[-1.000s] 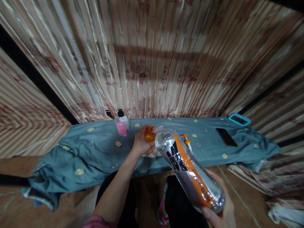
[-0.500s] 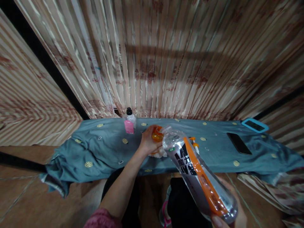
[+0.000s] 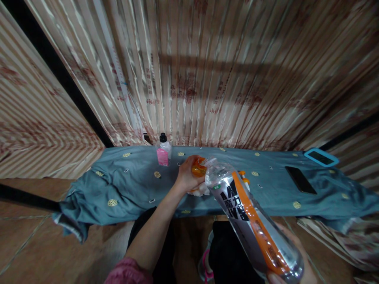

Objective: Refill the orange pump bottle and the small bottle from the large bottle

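Observation:
My left hand (image 3: 186, 175) is wrapped around a small see-through orange bottle (image 3: 199, 169) above the middle of the bench. Its top faces the mouth of a large clear plastic bottle (image 3: 251, 225) with an orange and silver label. That bottle is tilted, base toward me at the lower right, gripped near the base by my right hand (image 3: 300, 248). The two mouths meet or nearly meet; I cannot tell if liquid flows. An orange-and-white pump top (image 3: 243, 175) shows partly behind the large bottle. Crumpled white tissue (image 3: 201, 190) lies under my left hand.
A grey-green patterned cloth (image 3: 139, 189) covers the bench. On it stand or lie a pink-labelled bottle with a black cap (image 3: 163, 153), a dark phone (image 3: 300, 180) and a blue-framed device (image 3: 321, 157). Striped curtains (image 3: 189, 79) hang behind and at both sides.
The whole view has shifted slightly. Both hands keep their holds, and the large bottle stays tilted toward the orange bottle with little visible difference.

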A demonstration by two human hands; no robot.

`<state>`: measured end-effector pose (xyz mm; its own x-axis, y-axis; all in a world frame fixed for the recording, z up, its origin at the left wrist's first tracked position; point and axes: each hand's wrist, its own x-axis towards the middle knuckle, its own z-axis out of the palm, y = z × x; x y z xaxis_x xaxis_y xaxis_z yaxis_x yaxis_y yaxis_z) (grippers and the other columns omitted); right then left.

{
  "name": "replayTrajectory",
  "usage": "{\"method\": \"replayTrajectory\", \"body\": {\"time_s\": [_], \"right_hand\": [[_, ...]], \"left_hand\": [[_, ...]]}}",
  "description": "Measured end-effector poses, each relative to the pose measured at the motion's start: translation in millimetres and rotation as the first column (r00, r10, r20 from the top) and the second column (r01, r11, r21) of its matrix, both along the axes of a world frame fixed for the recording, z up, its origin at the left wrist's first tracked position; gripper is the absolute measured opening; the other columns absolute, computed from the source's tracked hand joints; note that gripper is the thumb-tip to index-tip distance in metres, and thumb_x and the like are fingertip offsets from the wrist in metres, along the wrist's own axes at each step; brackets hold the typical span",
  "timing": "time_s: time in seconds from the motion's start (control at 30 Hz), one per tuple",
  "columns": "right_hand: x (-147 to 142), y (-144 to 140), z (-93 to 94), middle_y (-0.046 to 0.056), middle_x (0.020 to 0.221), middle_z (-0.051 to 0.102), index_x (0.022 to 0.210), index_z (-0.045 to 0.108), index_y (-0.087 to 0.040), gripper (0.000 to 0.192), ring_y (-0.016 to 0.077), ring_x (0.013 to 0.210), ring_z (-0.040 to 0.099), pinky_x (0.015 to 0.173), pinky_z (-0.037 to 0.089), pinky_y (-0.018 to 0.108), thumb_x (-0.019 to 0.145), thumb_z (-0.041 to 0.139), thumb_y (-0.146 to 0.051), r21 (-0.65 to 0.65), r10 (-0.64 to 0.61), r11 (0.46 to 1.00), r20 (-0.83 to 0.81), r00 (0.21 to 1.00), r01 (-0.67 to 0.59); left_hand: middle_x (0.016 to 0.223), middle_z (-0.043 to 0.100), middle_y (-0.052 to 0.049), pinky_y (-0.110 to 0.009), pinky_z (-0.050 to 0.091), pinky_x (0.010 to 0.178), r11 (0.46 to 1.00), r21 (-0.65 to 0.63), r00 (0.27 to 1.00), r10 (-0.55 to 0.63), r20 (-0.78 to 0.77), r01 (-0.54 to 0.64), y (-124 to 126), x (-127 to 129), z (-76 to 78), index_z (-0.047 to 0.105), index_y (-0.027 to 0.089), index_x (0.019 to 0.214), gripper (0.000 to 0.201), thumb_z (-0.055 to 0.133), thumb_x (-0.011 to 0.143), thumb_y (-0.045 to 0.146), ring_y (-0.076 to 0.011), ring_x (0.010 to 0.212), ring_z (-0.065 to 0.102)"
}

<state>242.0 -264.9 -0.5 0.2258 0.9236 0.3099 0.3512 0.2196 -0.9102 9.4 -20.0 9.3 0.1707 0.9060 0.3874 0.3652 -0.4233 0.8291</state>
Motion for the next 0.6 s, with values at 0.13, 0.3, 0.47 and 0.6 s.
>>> {"method": "replayTrajectory", "body": {"time_s": [0.13, 0.3, 0.47, 0.6], "right_hand": [[3, 2, 1.8, 0.007, 0.129, 0.072, 0.143, 0.052, -0.029, 0.07, 0.0288, 0.112, 0.073, 0.092, 0.058, 0.032, 0.079, 0.076, -0.04, 0.019, -0.013, 1.0, 0.057, 0.998, 0.012], [9, 2, -0.3, 0.007, 0.129, 0.072, 0.148, 0.046, -0.029, 0.071, 0.0261, 0.11, 0.075, 0.09, 0.059, 0.028, 0.082, 0.072, -0.037, 0.061, 0.016, 0.998, 0.166, 0.986, -0.026], [12, 0, 0.9, 0.006, 0.131, 0.072, 0.148, 0.046, -0.03, 0.073, 0.0257, 0.112, 0.074, 0.09, 0.058, 0.028, 0.081, 0.073, -0.038, 0.052, 0.025, 0.998, 0.175, 0.984, -0.034], [3, 2, 7.5, 0.004, 0.127, 0.073, 0.142, 0.054, -0.032, 0.07, 0.0246, 0.109, 0.075, 0.088, 0.058, 0.025, 0.077, 0.077, -0.041, 0.048, -0.012, 0.999, 0.133, 0.991, 0.006]], "left_hand": [[0.11, 0.074, -0.006, -0.038, 0.057, 0.092, 1.0, -0.003, 1.0, -0.006, -0.022, 0.006, -1, -1, 1.4, 0.062, 0.02, 0.106, 0.051, 0.082, 0.06, 0.018, -0.0256, 0.1, 0.072], [0.111, 0.074, -0.005, -0.038, 0.056, 0.093, 1.0, -0.015, 0.999, 0.0, -0.045, 0.0, -1, -1, 2.9, 0.062, 0.021, 0.106, 0.051, 0.083, 0.06, 0.021, -0.0256, 0.102, 0.071], [0.109, 0.073, -0.006, -0.039, 0.056, 0.093, 1.0, -0.008, 1.0, -0.001, -0.026, 0.001, -1, 0, 2.5, 0.062, 0.02, 0.105, 0.051, 0.085, 0.06, 0.024, -0.0255, 0.1, 0.071], [0.109, 0.073, -0.005, -0.039, 0.055, 0.093, 1.0, -0.022, 0.999, -0.001, -0.041, 0.0, -1, 0, 2.6, 0.061, 0.02, 0.106, 0.053, 0.086, 0.06, 0.027, -0.0251, 0.1, 0.071]]}}
